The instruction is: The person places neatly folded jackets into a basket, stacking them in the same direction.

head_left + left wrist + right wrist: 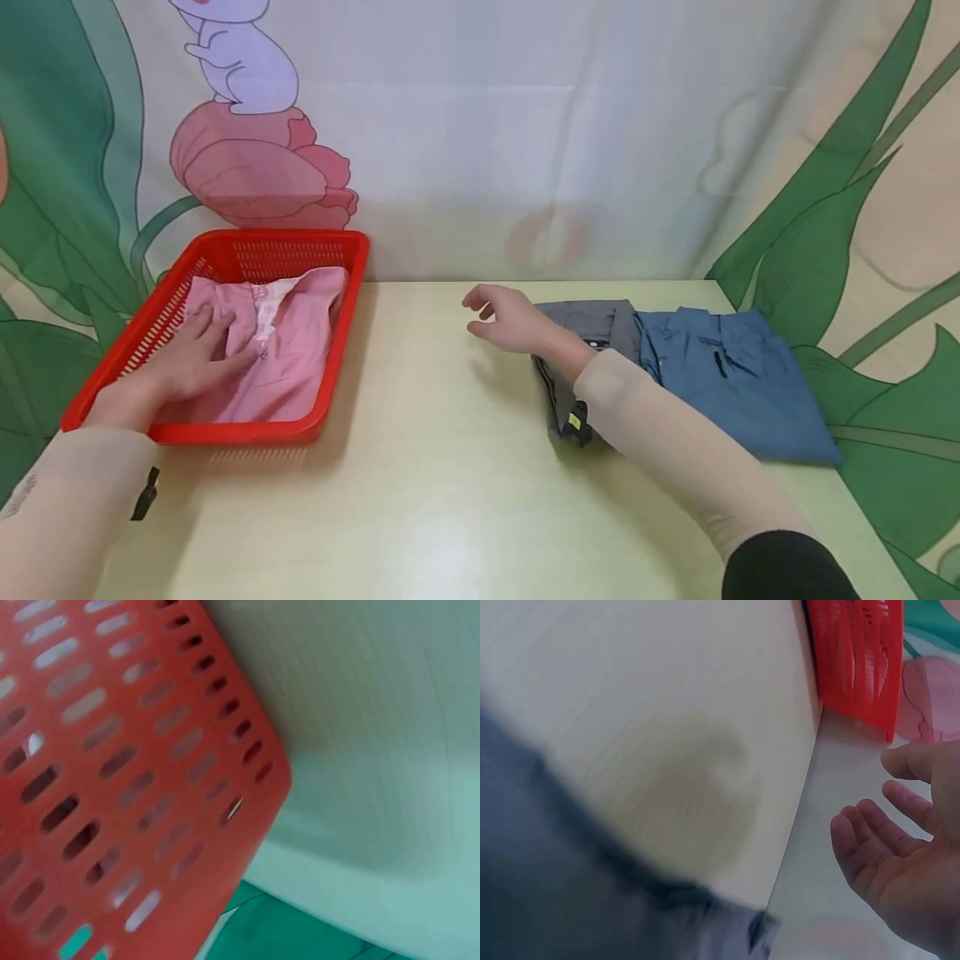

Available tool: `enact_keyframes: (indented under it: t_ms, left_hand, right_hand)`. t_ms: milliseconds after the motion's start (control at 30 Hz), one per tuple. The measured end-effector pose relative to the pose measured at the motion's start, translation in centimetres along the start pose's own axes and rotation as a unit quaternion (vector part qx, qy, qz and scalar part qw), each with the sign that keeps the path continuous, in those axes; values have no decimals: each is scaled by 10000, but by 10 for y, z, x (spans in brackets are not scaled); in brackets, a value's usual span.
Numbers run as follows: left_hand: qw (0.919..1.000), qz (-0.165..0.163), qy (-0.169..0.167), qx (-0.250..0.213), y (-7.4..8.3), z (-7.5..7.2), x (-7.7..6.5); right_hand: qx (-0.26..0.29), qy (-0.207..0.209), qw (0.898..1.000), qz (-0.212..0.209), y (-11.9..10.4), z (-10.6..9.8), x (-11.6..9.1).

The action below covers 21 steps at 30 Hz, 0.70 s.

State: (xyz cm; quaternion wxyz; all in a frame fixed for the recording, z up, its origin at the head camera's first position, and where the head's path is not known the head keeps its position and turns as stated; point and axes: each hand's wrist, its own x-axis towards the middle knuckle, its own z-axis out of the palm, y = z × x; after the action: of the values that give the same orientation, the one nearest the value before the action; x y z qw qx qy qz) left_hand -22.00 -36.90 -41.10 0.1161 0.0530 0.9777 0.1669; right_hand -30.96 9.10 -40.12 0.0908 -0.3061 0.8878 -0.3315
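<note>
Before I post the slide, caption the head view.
Left hand on pink garment in red basket; empty right hand near folded gray garment and blue garment.

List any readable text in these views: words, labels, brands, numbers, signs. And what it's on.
None legible in any view. Possible text, unreadable:
Small grey print on the left sleeve: too small and blurred.
Black-and-yellow patch on the folded grey garment: no characters can be made out.
Marks on the white inner panel of the pink garment: too small to tell whether they are lettering.
</note>
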Motion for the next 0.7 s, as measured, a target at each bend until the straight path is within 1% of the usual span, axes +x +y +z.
enact_keyframes:
  t_ms: [133, 200, 267, 333, 400, 467, 533, 700]
  left_hand:
    - [9997, -40, -100, -200, -7, 6, 10]
    - [9997, -45, -96, -226, -8, 8, 11]
    - [9998, -76, -55, -175, -5, 6, 7]
    - [9999, -118, 31, -42, 1, 4, 2]
    - [9996, -202, 143, 104, 10, 1, -3]
    - [9990, -253, 285, 236, 19, -2, -7]
    - [9984, -262, 416, 265, 30, -5, -10]
    - [9984, -66, 546, 163, 64, -13, -16]
  right_hand:
    - [-56, 4, 9998, 190, 13, -15, -21]
    - [-205, -70, 9990, 393, 20, -23, -32]
    - [-485, -193, 9966, 641, 29, -31, -43]
    - [-771, -355, 9920, 939, 37, -39, -55]
    - [-1055, -432, 9863, 1194, 45, -45, -67]
    - [-1256, -443, 9815, 1374, 51, -50, -78]
    - [-1397, -389, 9776, 1524, 58, -54, -88]
    - [-1642, -319, 9696, 1787, 71, -56, -103]
